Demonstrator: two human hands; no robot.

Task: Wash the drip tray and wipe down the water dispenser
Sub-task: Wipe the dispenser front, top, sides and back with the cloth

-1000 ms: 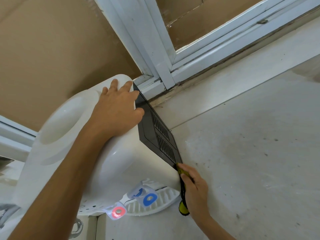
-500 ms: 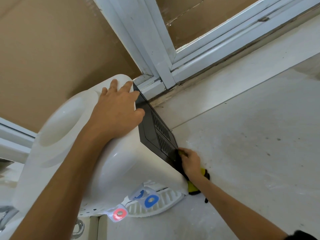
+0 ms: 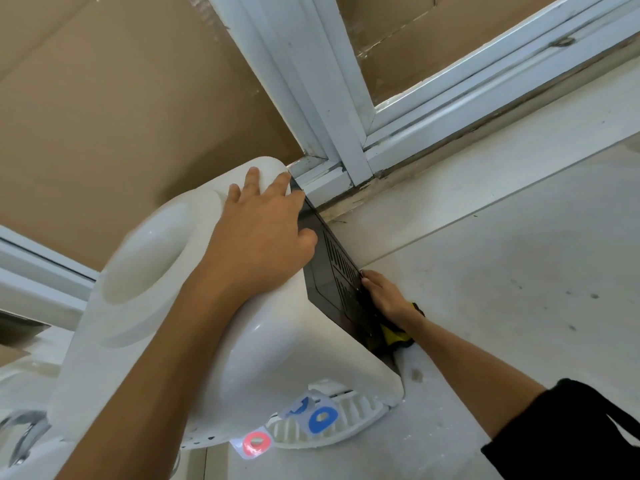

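A pale bench point(image 3: 519, 271) runs beneath a white window frame point(image 3: 311, 98). On it I steady the white water dispenser point(image 3: 145, 323), my left hand point(image 3: 256, 237) spread flat on top, its drip tray point(image 3: 346, 422) at the front. My right hand point(image 3: 384, 297) presses a yellow-and-black cloth point(image 3: 398, 336) against the black vented back panel point(image 3: 332, 282), fingers loosely curled over it.

White dispenser point(image 3: 166, 306); drip tray point(image 3: 346, 420) attached.
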